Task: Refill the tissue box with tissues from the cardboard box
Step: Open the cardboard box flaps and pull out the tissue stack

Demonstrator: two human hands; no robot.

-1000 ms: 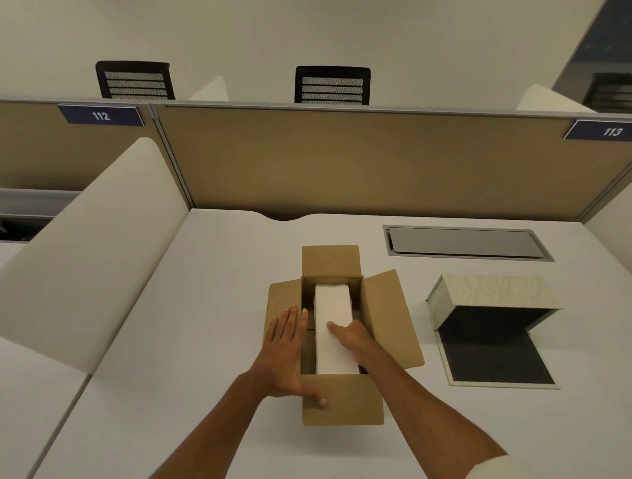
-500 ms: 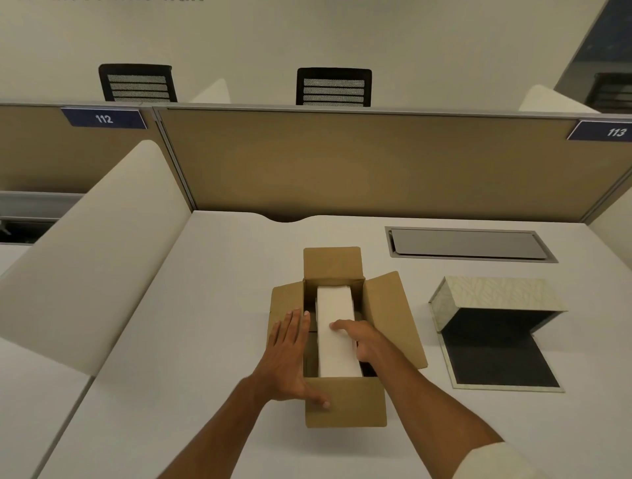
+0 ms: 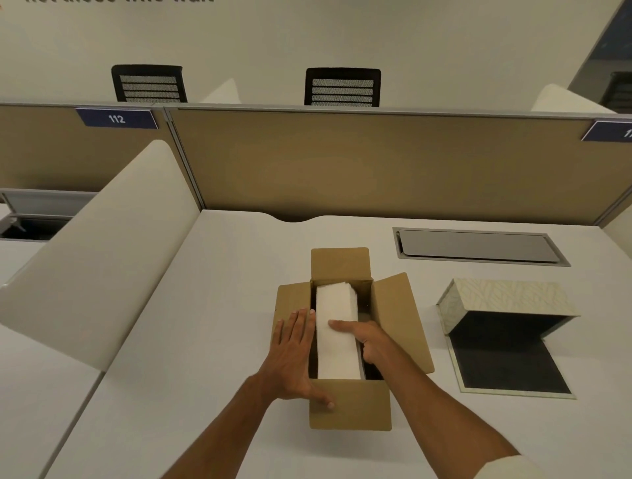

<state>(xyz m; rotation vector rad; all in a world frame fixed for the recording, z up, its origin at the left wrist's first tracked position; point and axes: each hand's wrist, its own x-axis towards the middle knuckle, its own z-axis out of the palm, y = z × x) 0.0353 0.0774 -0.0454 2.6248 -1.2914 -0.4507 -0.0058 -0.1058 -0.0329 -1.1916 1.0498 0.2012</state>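
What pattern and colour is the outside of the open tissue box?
Pale cream with a faint leaf-like pattern on the tissue box; head view.

The right hand (image 3: 367, 340) reached down beside the tissues (image 3: 337, 330), and its fingers (image 3: 371, 352) below the thumb were hidden inside the box (image 3: 352, 405); whether they gripped the stack could not be told. The tissues' lower layers and the box floor were out of sight. The right-hand label (image 3: 612, 131) was cut by the edge, its number incomplete. Wall lettering (image 3: 119, 1) at the top was cropped and unreadable. Both forearms ran off the bottom edge.
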